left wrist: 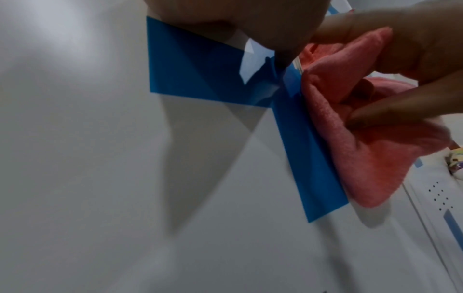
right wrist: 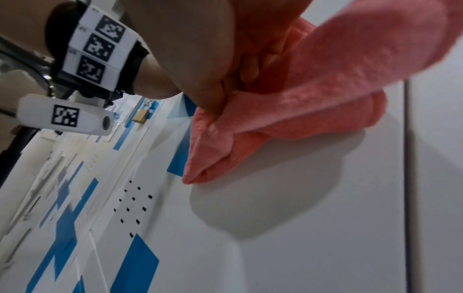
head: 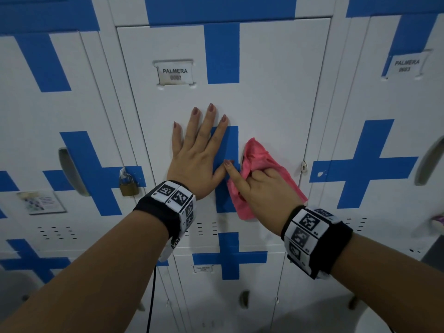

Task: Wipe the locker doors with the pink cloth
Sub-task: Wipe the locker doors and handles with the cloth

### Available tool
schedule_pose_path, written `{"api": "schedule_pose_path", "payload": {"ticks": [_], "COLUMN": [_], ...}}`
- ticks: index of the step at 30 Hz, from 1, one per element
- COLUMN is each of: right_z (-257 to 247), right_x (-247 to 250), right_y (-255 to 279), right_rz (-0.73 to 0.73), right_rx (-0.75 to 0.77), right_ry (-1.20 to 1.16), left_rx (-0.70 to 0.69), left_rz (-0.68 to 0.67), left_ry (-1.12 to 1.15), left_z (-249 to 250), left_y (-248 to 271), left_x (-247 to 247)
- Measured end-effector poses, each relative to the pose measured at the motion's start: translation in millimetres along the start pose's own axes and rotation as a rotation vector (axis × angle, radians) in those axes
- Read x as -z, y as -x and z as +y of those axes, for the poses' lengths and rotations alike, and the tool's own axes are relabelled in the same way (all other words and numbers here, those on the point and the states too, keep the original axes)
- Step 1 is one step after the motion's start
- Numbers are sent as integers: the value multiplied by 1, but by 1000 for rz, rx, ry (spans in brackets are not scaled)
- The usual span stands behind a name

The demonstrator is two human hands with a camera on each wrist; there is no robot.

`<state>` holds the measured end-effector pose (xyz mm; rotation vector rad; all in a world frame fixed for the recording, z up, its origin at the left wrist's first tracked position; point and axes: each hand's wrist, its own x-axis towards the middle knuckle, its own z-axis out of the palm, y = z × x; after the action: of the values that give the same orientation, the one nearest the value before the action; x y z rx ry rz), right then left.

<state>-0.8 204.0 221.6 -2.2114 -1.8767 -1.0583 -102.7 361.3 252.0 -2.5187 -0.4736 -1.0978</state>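
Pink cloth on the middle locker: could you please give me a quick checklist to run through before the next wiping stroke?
1. Right hand holds the pink cloth: ok, fingers curl into it.
2. Cloth touches the locker door: ok, pressed beside the blue cross.
3. Left hand steadies the door: ok, flat with fingers spread.
4. Left hand out of the cloth's way: not ok toward the left; the two hands meet at the cross.
5. Door closed: ok by the head view; its hasp carries no padlock.
6. Upper door around the name tag already wiped: cannot tell.
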Motion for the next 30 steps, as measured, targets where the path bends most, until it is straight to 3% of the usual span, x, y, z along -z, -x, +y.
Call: {"api": "schedule_pose_path", "payload": {"ticks": [5,12,15,22,27,30], "right_z": [3,-27,-45,-57,-41,-39], "right_x": [-11,-16,-21,-21,-21,-22], "right_y": [5,24,25,16,18,19], "right_rz": [49,132,90,-73,-52,33], "right_rx": [-27,-358,-437,-314,-276,-298], "right_ry": [-121,-330,-378,76,89,-70], "left_rx": [6,3,3,-2,-1,-1], "left_rz": [11,18,14,-6,-4,-2], "left_ry": [-9,2,5,-3,3,6], "left_z": [0,0,1,0,-1,-1], "left_y": [-1,-1,-1,-1,-1,-1], "left_x": [-2,-2,-1,0,-1,-1]}}
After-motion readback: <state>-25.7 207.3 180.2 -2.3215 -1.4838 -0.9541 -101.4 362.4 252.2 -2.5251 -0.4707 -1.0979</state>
